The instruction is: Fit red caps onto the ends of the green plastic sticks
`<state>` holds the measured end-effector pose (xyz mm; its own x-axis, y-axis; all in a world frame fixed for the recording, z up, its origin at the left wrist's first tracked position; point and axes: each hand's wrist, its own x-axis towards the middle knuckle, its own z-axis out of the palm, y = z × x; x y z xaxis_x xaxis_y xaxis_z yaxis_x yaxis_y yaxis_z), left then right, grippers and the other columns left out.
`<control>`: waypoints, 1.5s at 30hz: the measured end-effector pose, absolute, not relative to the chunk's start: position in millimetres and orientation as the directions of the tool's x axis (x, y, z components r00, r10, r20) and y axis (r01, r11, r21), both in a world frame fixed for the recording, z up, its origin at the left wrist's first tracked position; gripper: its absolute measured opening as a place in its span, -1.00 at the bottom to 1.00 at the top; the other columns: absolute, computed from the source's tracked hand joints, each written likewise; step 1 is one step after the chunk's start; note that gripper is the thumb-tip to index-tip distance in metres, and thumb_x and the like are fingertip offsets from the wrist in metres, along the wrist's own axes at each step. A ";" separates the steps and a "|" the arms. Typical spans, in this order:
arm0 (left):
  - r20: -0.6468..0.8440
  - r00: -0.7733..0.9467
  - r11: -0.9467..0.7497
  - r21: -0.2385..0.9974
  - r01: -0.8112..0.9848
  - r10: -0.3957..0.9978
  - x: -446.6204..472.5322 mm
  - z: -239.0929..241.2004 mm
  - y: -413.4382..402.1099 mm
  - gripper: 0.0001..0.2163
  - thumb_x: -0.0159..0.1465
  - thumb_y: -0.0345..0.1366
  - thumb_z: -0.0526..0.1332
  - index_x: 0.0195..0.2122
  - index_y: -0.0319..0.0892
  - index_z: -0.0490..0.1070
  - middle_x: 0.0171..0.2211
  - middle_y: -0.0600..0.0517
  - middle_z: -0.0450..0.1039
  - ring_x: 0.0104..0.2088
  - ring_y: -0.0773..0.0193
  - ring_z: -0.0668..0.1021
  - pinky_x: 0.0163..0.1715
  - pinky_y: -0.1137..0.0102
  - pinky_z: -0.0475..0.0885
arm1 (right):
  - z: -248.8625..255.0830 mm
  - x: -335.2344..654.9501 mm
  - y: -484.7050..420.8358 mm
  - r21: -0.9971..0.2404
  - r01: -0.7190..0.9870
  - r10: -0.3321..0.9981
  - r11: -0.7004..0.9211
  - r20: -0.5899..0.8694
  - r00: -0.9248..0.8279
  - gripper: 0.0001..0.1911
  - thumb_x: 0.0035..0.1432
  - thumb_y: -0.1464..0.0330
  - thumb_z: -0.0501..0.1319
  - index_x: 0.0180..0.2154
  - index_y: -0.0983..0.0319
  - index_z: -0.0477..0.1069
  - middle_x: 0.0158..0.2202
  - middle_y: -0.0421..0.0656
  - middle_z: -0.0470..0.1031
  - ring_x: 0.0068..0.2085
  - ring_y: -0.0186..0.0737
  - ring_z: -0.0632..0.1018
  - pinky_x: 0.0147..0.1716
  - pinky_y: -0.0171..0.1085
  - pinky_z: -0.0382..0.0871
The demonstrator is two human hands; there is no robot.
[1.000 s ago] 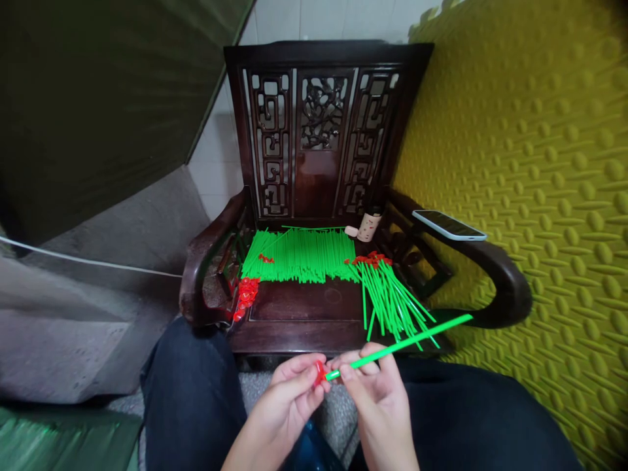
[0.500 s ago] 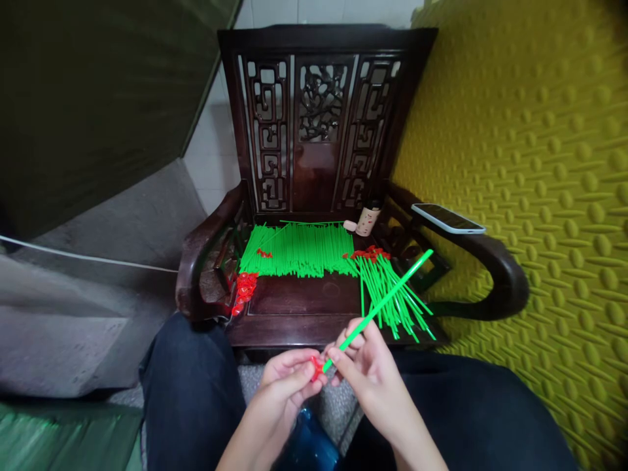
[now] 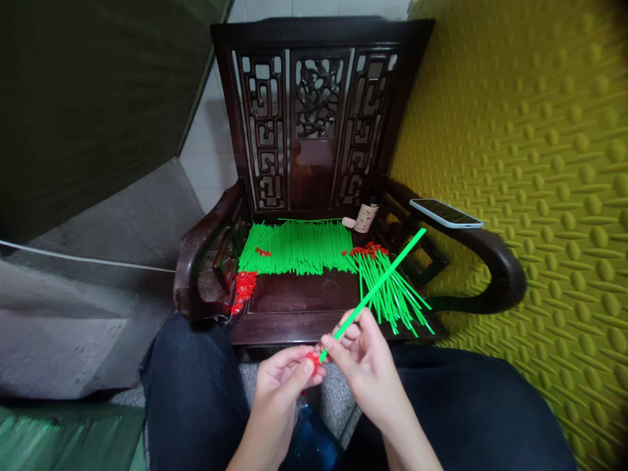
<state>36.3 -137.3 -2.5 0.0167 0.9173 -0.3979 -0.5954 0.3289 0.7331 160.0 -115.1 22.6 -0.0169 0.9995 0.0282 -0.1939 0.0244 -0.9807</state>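
On my feed, a dark carved chair (image 3: 314, 167) stood between pale wall tiles (image 3: 213, 150) and yellow padding (image 3: 515, 163). Left hand (image 3: 277, 386) pinched a red piece (image 3: 313, 364), right hand (image 3: 366, 369) a green stick (image 3: 375, 290), right by the seat's (image 3: 289, 335) front. Bottle (image 3: 366, 218) print: too small to read.

Two hands (image 3: 282, 386) (image 3: 367, 369), one chair (image 3: 311, 171), one phone (image 3: 445, 214) and one flask (image 3: 365, 219) show. Green sticks (image 3: 294, 246) and red pieces (image 3: 244, 285) defy counting.
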 end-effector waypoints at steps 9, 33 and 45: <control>-0.257 -0.090 0.175 0.837 -0.519 0.962 39.6 -3.3 -145.5 -0.84 -0.05 -0.30 0.43 -0.42 -0.19 0.60 -0.48 0.01 0.55 -0.51 0.33 0.57 -0.45 0.51 0.50 | 21.7 147.8 -126.7 -0.943 -0.326 0.994 0.065 0.034 0.100 -0.74 0.10 0.34 0.28 -0.30 0.14 0.17 -0.44 -0.27 0.39 -0.42 -0.29 0.53 -0.44 -0.32 0.44; -0.292 -0.113 0.189 0.822 -0.537 0.950 51.4 -26.0 -131.9 -0.73 0.02 -0.26 0.38 -0.26 -0.25 0.54 -0.22 -0.13 0.59 -0.19 0.14 0.59 -0.13 0.35 0.46 | -8.5 146.1 -117.9 -0.959 -0.268 0.973 0.097 0.035 0.228 -0.73 0.08 0.33 0.28 -0.29 0.13 0.15 -0.44 -0.26 0.40 -0.32 -0.21 0.57 -0.31 -0.23 0.47; -0.234 -0.186 0.201 0.963 -0.180 0.954 26.6 -95.6 -92.3 -0.65 -0.05 -0.40 0.37 -0.19 -0.23 0.48 -0.11 -0.16 0.48 -0.13 0.16 0.53 -0.05 0.23 0.37 | -95.9 171.8 -69.5 -0.933 0.343 0.961 0.109 0.187 0.205 -0.87 0.11 0.26 0.19 -0.36 0.19 0.37 -0.54 -0.16 0.51 -0.50 -0.13 0.54 -0.47 -0.24 0.38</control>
<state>26.6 -92.3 -95.6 -0.1860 0.9544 -0.2336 -0.1798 0.2006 0.9630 171.8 -69.5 -95.9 0.2047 0.9608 0.1872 0.3427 0.1088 -0.9331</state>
